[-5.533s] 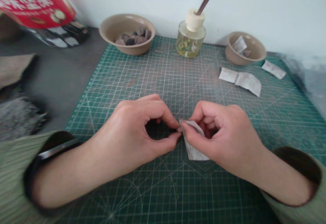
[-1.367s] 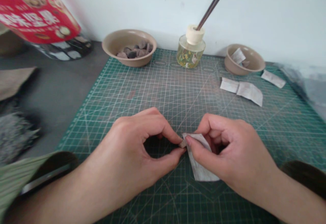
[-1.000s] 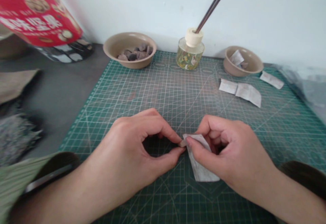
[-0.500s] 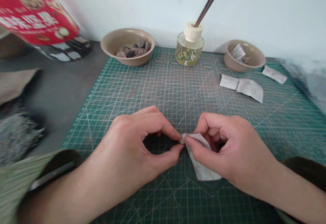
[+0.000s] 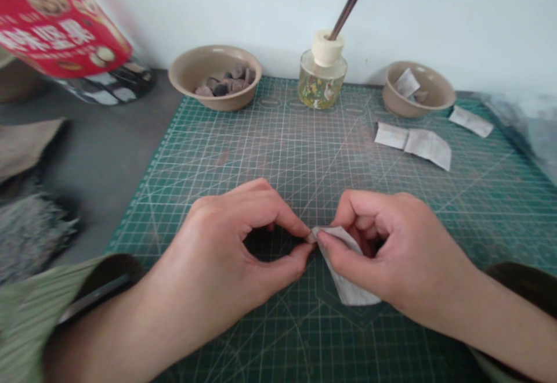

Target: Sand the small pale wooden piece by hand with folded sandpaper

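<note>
Over the green cutting mat (image 5: 243, 156), my left hand (image 5: 235, 244) pinches a small, pale brown stone-like piece (image 5: 312, 236) between thumb and forefinger; most of it is hidden. My right hand (image 5: 387, 244) grips a greyish-white piece of sandpaper (image 5: 354, 287) under its thumb, the lower part hanging free. One edge of this sheet touches the small piece where the fingertips of both hands nearly meet. The right hand's other fingers are curled behind the sheet.
A bowl (image 5: 183, 84) of stone-like lumps stands back left, a reed diffuser (image 5: 322, 75) back centre, a smaller bowl (image 5: 420, 104) back right. Sandpaper strips (image 5: 429, 148) lie near it. Far left are a red-labelled tub (image 5: 73, 29) and a grey fuzzy cloth (image 5: 35, 235).
The view has shifted slightly. Both hands keep their grip, and the sandpaper's hanging end sits a touch further right.
</note>
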The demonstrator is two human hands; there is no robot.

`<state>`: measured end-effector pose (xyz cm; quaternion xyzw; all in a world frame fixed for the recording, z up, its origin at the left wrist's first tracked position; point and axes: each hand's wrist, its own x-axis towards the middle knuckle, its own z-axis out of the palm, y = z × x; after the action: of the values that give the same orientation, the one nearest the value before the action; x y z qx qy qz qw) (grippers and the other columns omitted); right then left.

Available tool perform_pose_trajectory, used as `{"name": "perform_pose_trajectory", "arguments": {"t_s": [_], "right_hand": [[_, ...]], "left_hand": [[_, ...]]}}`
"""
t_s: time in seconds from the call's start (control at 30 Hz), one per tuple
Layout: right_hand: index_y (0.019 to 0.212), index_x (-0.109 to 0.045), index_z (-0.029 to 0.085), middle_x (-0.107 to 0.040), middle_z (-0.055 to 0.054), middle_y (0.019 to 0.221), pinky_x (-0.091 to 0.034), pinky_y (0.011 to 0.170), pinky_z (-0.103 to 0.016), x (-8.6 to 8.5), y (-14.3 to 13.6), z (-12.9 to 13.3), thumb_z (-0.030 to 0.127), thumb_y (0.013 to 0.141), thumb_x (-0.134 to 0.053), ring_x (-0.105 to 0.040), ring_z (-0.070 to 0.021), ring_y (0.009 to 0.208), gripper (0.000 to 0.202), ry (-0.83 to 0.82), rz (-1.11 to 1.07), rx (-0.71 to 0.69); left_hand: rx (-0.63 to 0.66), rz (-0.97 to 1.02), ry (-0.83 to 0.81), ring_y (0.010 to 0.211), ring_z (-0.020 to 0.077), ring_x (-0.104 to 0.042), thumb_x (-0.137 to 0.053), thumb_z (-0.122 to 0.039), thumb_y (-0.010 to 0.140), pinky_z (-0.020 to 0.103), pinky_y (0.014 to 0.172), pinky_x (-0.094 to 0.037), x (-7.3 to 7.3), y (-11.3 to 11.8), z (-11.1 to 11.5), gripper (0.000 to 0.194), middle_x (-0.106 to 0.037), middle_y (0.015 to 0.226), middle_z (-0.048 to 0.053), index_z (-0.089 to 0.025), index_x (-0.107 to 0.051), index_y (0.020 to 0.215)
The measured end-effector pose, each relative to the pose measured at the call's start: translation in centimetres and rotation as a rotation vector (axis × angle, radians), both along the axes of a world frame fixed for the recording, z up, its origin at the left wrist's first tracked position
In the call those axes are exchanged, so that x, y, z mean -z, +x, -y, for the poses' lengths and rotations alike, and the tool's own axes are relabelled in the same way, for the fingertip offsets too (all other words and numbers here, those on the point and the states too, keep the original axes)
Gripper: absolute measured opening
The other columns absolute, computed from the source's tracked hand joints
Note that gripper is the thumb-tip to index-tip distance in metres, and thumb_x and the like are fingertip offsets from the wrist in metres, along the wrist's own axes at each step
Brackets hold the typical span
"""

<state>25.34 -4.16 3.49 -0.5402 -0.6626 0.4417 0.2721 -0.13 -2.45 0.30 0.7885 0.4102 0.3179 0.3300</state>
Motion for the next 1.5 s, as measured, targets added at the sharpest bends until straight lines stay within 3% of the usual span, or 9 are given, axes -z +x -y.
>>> {"name": "perform_pose_trajectory", "arguments": {"t_s": [1.5], "right_hand": [[0.075, -0.067, 0.026, -0.057, 0.009, 0.057, -0.034, 0.05, -0.026, 0.34, 0.47, -0.15, 0.018, 0.095, -0.084, -0.047, -0.0093, 0.05, 0.028, -0.036, 0.001, 0.009]], "left_hand": [[0.014, -0.005, -0.049, 0.083, 0.0175, -0.083, -0.093, -0.021, 0.099, 0.029, 0.076, -0.064, -0.27, -0.13, -0.33, 0.013, -0.092, 0.095, -0.004, -0.034, -0.096, 0.1]]}}
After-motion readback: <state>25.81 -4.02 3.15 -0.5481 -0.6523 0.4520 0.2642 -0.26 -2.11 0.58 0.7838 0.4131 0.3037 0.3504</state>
